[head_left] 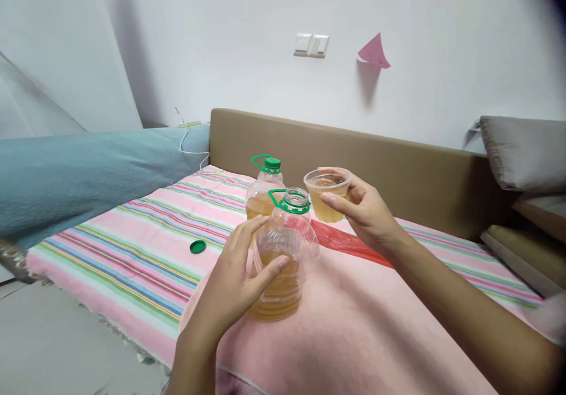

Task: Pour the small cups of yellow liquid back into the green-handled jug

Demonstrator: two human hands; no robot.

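My right hand [360, 203] is closed around a clear plastic cup [328, 197], which holds pale yellow liquid. The cup is raised beside the neck of an uncapped clear plastic bottle [278, 300], partly filled with amber liquid. Around that bottle's side wraps my left hand [247, 259], its thumb across the front. The bottle's neck carries a green ring with a loop handle [295, 207]. Just behind stands a second bottle [260, 206] of similar liquid with its green cap [272, 164] on. A loose green cap [198, 247] lies to the left, hollow side up.
A striped cloth [145, 236] covers the seat, with a pink cloth [354, 336] and a red plastic bag [340, 239] on it. Brown backrest [354, 159] runs behind; a blue-covered armrest [88, 159] bounds the left. Cushions [526, 153] pile up at right.
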